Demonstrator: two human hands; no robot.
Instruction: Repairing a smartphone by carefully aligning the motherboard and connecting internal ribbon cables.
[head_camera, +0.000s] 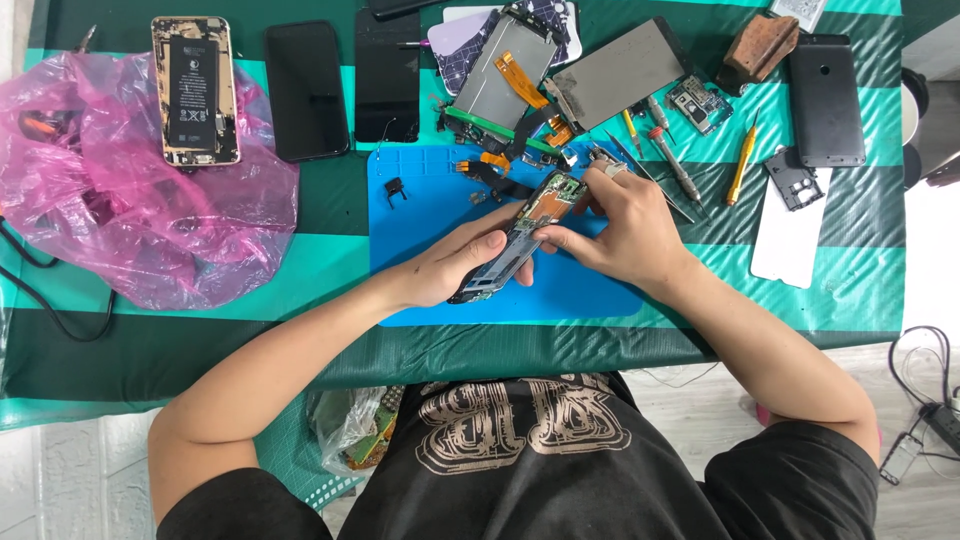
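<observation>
An opened phone body with its circuit board exposed lies tilted over the blue work mat. My left hand grips its lower half from the left. My right hand holds its upper part, the fingertips pinching at the phone's middle edge. Both hands rest over the mat's right half.
A pink plastic bag lies at left with an opened phone showing its battery. Two black phones sit behind the mat. Screen panels, flex cables, screwdrivers and a black phone crowd the back right.
</observation>
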